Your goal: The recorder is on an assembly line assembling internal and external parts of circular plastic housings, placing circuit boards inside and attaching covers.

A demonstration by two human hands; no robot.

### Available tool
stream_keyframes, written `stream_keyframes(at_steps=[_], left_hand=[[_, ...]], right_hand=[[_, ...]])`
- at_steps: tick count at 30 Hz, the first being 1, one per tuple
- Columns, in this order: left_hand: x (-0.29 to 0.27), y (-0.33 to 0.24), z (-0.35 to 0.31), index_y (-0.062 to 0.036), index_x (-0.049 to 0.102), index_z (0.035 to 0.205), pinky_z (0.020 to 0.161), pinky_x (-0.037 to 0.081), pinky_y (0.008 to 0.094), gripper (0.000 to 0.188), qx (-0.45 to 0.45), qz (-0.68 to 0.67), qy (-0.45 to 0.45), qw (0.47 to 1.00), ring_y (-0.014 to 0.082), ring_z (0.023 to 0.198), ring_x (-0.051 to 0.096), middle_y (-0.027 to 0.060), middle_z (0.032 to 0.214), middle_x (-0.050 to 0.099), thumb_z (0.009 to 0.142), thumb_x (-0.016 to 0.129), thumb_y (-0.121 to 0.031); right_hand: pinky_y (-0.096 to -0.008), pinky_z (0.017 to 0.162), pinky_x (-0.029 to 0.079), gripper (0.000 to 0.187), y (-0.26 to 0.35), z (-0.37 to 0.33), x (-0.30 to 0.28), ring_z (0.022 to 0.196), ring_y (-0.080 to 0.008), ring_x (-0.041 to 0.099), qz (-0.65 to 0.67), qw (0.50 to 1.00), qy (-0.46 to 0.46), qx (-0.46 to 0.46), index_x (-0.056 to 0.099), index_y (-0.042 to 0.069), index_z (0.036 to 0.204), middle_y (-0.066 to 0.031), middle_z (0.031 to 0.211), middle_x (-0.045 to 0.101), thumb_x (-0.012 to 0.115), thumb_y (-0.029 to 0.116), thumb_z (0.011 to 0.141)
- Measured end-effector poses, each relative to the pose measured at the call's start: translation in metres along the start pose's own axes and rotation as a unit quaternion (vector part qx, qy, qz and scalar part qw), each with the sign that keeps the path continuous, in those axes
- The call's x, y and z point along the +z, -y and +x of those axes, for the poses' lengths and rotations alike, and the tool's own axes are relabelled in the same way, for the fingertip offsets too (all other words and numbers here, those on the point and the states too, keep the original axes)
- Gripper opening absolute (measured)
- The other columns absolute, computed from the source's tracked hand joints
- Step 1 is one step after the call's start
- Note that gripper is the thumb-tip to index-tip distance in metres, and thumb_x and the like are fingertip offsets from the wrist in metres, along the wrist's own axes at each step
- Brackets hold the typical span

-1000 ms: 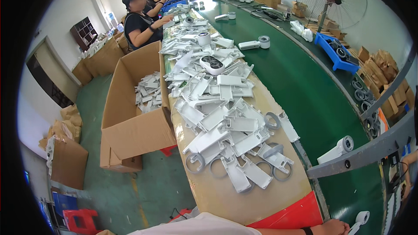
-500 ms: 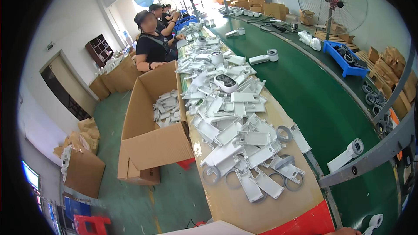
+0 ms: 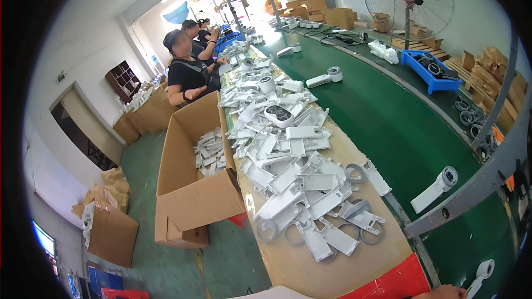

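Observation:
At the bottom right edge, part of my right hand (image 3: 446, 292) shows, cut off by the picture's rim. Beside its fingertips lies a white handle-shaped part with a round head (image 3: 481, 276) on the green belt. Whether the fingers touch or grip it cannot be made out. My left hand is out of view. Farther left, a large pile of white plastic shell halves (image 3: 321, 185) covers the bench, with several grey rings (image 3: 355, 174) among them. A white oval piece with a dark window (image 3: 279, 115) rests on top of the pile.
An open cardboard box (image 3: 191, 210) with white parts stands left of the bench. Similar round-headed parts (image 3: 438, 189) lie along the green conveyor belt (image 3: 377, 127). A metal post (image 3: 471, 205) rises at right. Co-workers (image 3: 188, 72) work at far left; a blue crate (image 3: 429, 72) sits across the belt.
The view has shifted and tilted slightly. My right hand shows a little more at the bottom edge, and the nearest round-headed part appears higher in the picture. The nearest co-worker's hand has lifted near the box.

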State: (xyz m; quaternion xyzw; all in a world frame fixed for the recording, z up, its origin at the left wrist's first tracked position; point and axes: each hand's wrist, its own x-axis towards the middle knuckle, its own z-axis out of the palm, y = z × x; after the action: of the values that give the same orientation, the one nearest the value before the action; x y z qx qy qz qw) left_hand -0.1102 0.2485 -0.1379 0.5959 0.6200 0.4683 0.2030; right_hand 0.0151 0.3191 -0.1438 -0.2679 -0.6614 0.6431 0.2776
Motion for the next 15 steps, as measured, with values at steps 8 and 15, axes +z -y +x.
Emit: stream_keyframes(at_steps=[8, 15], left_hand=[[0.007, 0.001, -0.003, -0.0016, 0.068, 0.088, 0.073, 0.05, 0.0369, 0.021, 0.03, -0.011, -0.04, 0.999, 0.0313, 0.087, 0.062, 0.0128, 0.106, 0.065, 0.071, 0.06, -0.01], [0.005, -0.006, -0.004, -0.0029, 0.068, 0.085, 0.066, 0.049, 0.0387, 0.018, 0.031, 0.002, -0.065, 0.997, 0.031, 0.083, 0.062, 0.0141, 0.098, 0.065, 0.07, 0.059, -0.009]], right_hand=[[-0.0363, 0.09, 0.043, 0.041, -0.004, 0.002, -0.005, 0.104, -0.0249, 0.052, -0.001, 0.999, -0.015, 0.03, 0.047, 0.002, 0.119, -0.0124, 0.112, 0.053, 0.059, 0.023, 0.085], [-0.0369, 0.091, 0.043, 0.041, -0.006, 0.001, -0.005, 0.104, -0.025, 0.052, 0.042, 0.999, -0.019, 0.014, 0.046, 0.002, 0.119, -0.0127, 0.112, 0.053, 0.059, 0.022, 0.085]])
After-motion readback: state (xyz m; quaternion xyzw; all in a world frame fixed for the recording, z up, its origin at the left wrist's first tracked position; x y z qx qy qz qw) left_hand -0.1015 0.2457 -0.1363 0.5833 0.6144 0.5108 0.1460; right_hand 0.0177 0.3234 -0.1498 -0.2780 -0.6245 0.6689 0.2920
